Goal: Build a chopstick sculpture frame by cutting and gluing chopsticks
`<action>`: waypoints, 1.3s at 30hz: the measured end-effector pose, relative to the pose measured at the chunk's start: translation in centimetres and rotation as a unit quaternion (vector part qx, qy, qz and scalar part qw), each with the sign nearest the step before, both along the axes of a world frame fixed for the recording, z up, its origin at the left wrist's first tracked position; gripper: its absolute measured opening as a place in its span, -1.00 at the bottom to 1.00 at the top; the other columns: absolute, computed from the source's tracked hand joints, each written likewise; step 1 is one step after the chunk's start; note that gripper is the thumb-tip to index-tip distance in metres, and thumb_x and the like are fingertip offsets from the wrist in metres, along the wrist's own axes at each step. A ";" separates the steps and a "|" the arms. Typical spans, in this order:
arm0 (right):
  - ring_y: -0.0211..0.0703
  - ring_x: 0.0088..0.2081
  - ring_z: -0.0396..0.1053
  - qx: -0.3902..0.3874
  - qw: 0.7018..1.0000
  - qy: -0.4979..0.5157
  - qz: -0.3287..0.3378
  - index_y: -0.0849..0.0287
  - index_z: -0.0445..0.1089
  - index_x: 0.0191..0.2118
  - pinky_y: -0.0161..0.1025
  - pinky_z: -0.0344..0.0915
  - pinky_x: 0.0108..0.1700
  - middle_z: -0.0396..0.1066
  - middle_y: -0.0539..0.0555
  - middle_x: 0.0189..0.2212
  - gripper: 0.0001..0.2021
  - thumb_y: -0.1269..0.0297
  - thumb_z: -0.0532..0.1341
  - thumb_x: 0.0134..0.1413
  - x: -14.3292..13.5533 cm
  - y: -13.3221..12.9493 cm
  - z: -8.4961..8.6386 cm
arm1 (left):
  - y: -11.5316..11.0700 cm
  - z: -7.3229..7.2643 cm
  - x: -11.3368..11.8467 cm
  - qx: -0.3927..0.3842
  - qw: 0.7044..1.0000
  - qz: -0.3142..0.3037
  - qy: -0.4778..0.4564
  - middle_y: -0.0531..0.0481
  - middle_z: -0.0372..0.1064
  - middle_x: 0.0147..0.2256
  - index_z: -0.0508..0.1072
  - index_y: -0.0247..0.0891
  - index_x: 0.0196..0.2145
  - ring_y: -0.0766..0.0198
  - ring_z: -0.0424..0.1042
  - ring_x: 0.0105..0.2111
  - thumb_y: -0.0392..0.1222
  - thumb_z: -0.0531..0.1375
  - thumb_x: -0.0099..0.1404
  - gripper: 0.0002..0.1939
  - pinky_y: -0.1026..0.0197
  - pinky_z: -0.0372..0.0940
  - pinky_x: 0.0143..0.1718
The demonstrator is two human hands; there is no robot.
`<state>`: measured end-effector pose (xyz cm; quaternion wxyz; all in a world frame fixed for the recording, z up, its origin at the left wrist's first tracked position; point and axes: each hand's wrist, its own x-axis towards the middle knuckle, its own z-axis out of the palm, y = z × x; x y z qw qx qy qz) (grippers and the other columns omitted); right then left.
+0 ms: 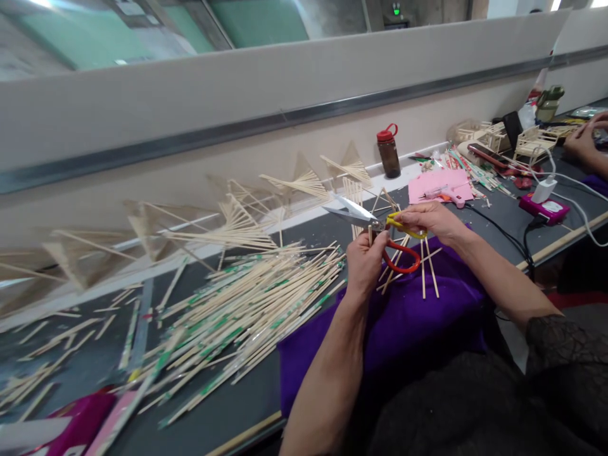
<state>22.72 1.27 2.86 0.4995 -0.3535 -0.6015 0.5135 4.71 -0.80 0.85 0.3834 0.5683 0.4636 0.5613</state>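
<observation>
Scissors with a red handle loop and a yellow one (403, 257) are held over the purple cloth (418, 316), their blades spread apart and pointing up and left. My left hand (365, 263) is closed near the scissors' pivot, with a short stick end showing at its thumb. At the yellow loop, the fingers of my right hand (430, 220) are closed around the handle. Thin wooden sticks (430, 269) lie crossed on the cloth below the hands. Whether my left hand grips the scissors or just the stick is partly hidden.
A big pile of chopsticks (256, 310) covers the table's middle. Fan-shaped stick models (237, 221) stand along the wall. A red-capped bottle (388, 152), a pink glue gun (446, 195) and a purple power socket (544, 208) stand farther right. Another person's hand (586, 142) shows at the right edge.
</observation>
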 end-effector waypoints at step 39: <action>-0.43 -0.69 0.04 0.020 0.991 -0.124 0.034 0.29 0.48 -0.33 -0.41 -0.10 -0.63 0.20 -0.12 -0.70 -0.67 0.07 0.25 -0.05 3.4 0.7 -0.3 | 0.6 2.8 -1.2 -0.104 0.958 0.039 -0.264 0.07 0.37 -0.67 0.39 -0.34 -0.63 0.59 -0.05 -0.84 -0.29 0.27 -0.10 -0.89 0.42 -0.27 -0.83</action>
